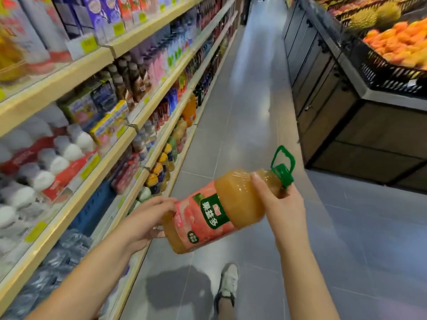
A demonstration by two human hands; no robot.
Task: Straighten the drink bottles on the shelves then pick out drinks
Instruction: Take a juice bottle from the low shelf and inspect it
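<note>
**Juice bottle held clear of the shelving, gripped at both ends**

Large juice bottle (219,211), orange-pink contents, pink and green label, held out over the aisle floor (242,100) and apart from the shelves (69,75) on the left. Tilted almost to lying, with the green cap (283,172) and its loop handle up and to the right, base down and to the left. Right hand (282,204) wrapped round the neck and shoulder just below the cap, thumb across the near side, fingers curled behind and clamped on the plastic. Left hand (147,218) at the base end, fingers curved over the top of the label, thumb beneath, likewise clamped on the bottle. Nothing else in either hand.

Shelves stocked along the whole aisle with cartons, cans and bottles; rows too blurred to tell whether standing straight. Orange-topped bottles (159,172) low down on the bottom shelf. Fruit stand (392,79) on the right side of the aisle; one shoe (228,282) on the floor below the bottle.

Stage, as a judgement: picking-out phase apparently under way, with one drink in hand and off the shelf. Straightening either finished or set aside; not decidable from this view. No basket or trolley in sight, so destination of the bottle unknown. Presumably left to do: setting this bottle somewhere, choosing any further drinks, tidying any rows out of line.
</note>
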